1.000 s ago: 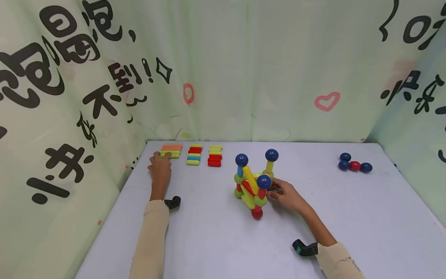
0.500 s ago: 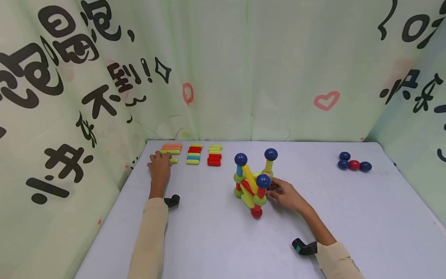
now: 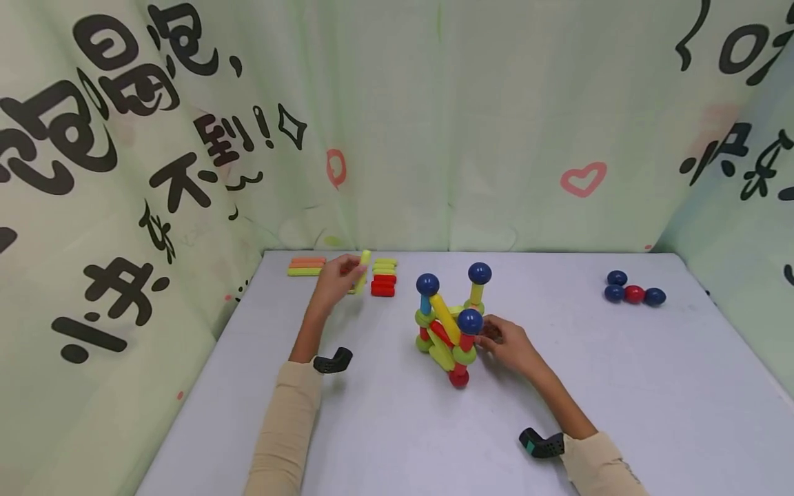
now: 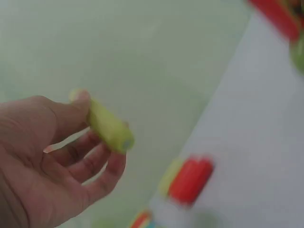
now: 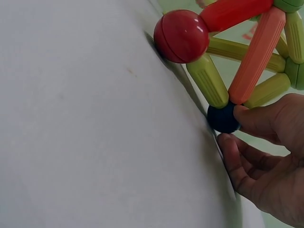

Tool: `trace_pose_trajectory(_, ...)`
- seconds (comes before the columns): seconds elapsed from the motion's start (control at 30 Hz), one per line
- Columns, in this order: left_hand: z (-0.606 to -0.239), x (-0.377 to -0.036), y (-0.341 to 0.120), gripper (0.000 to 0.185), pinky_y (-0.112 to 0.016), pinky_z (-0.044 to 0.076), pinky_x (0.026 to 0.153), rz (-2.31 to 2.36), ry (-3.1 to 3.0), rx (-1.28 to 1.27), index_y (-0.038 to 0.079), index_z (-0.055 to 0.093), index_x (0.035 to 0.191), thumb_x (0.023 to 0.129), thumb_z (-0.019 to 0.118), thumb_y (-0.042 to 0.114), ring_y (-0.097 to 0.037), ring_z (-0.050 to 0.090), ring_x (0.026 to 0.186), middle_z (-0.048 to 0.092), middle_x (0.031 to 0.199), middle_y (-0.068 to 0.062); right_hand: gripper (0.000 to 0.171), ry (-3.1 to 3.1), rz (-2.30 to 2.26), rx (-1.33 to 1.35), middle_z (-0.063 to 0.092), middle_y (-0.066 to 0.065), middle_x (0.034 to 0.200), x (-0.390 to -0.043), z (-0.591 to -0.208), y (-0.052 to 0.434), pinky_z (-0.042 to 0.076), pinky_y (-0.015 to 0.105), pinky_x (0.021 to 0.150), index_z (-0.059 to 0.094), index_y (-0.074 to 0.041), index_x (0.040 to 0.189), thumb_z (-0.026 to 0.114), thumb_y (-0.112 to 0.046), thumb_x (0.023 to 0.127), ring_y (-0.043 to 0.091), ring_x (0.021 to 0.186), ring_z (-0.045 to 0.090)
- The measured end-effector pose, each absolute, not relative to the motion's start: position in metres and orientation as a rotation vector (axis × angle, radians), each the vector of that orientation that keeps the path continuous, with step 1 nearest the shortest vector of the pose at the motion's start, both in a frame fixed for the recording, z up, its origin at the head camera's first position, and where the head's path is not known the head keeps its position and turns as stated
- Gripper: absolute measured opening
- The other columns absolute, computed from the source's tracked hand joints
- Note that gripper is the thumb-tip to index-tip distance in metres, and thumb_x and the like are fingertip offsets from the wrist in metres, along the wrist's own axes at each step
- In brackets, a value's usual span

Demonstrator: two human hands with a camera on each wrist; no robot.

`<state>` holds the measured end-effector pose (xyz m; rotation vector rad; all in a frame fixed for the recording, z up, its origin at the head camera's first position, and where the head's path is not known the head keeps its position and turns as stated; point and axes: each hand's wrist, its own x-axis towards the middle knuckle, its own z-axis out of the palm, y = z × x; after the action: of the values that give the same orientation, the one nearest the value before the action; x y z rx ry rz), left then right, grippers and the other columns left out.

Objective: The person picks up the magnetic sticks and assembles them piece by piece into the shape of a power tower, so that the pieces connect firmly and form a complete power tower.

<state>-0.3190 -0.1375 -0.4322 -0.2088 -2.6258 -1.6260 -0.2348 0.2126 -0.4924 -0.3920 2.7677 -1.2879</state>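
Note:
A structure [image 3: 451, 322] of coloured rods and balls stands mid-table, topped by three blue balls. My right hand [image 3: 504, 342] holds it from the right; in the right wrist view its fingertips [image 5: 247, 115] pinch a dark blue ball [image 5: 222, 118] at the base, near a red ball [image 5: 180, 36]. My left hand [image 3: 337, 281] is raised above the table and pinches a yellow-green rod [image 3: 362, 271], seen close in the left wrist view as the rod [image 4: 108, 127] between thumb and fingers [image 4: 95, 161].
Loose rods lie at the back left: an orange and yellow pile [image 3: 307, 266] and a yellow and red pile [image 3: 383, 277]. Three blue balls and a red ball [image 3: 633, 294] sit at the back right. Printed curtains [image 3: 397, 124] close in the table on three sides.
My left hand lifted a yellow-green rod from the back-left pile and carried it right and up, now over the middle pile. The right hand stayed on the structure.

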Motion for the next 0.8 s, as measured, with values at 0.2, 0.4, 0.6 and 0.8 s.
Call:
trace_pose_trajectory(0.2,-0.411,-0.311,-0.072,0.035,-0.038,0.057,0.087,-2.19,-2.414,-0.322,0.004,0.058,0.125,0.096,0.062,0.023,-0.027,0.068,0.104,0.062,0.117,-0.017,0.029,2.762,-1.278,-0.437,0.068,0.019,0.106,-0.235,-0.491,0.214,0.057,0.036,0.08,0.059,0.0,0.121,0.063,-0.011,0.095,0.028,0.095,0.064)
trace_pose_trajectory(0.4,-0.41,-0.306,-0.042,0.029,-0.037,0.056,0.091,-2.246,-2.531,-0.529,0.004,0.059,0.125,0.097,0.06,0.015,-0.026,0.069,0.105,0.065,0.119,-0.018,0.031,2.661,-1.284,-0.486,0.066,0.022,0.116,-0.235,-0.486,0.22,0.058,0.036,0.08,0.056,0.001,0.126,0.058,-0.011,0.098,0.033,0.103,0.064)
trace_pose_trajectory(0.6,-0.413,-0.304,-0.036,0.032,-0.038,0.053,0.096,-2.316,-2.585,-0.664,0.004,0.059,0.13,0.098,0.057,0.011,-0.027,0.071,0.102,0.067,0.119,-0.02,0.031,2.738,-1.387,-0.458,0.065,0.022,0.118,-0.234,-0.47,0.225,0.057,0.04,0.084,0.054,-0.001,0.13,0.049,-0.015,0.103,0.036,0.107,0.062)
trace_pose_trajectory(0.8,-0.411,-0.303,-0.034,0.035,-0.037,0.053,0.096,-2.341,-2.633,-0.743,0.005,0.061,0.131,0.101,0.054,0.021,-0.023,0.07,0.1,0.068,0.117,-0.02,0.037,2.858,-1.659,-0.441,0.064,0.016,0.125,-0.232,-0.452,0.216,0.052,0.015,0.082,0.054,-0.006,0.134,0.053,-0.023,0.102,0.021,0.114,0.06)
